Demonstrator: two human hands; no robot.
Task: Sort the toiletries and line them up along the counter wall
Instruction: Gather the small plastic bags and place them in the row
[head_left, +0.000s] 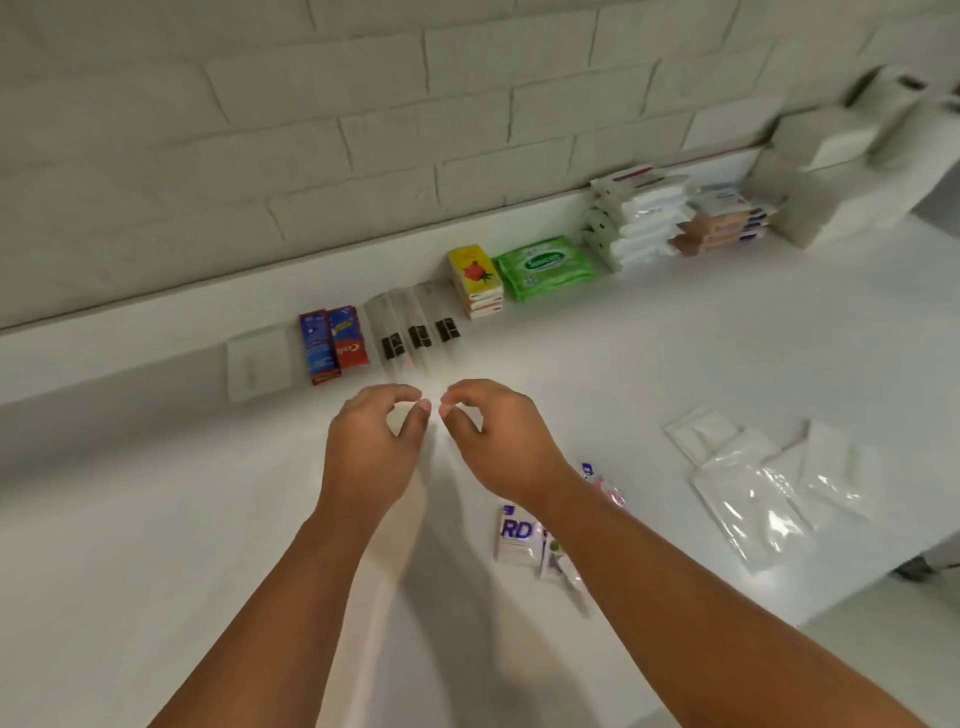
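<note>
Along the counter wall lie a flat white packet (258, 364), two red-and-blue toothpaste boxes (332, 343), three clear packets with black labels (420, 332), a stack of yellow boxes (475, 280), a green wipes pack (543, 267), stacked white packs (639, 221) and stacked brown sachets (722, 223). My left hand (374, 441) and my right hand (493, 431) hover side by side just in front of the clear packets, fingers curled toward the thumbs. Blur hides whether anything thin sits between the fingertips.
Loose on the white counter (156, 493) to my right: a white "RD" sachet (517, 532) with small items, clear plastic bags (753, 499) and white square packets (701, 434). White boxes (831, 176) and paper rolls (893, 98) fill the far right corner. The counter edge drops off at the right.
</note>
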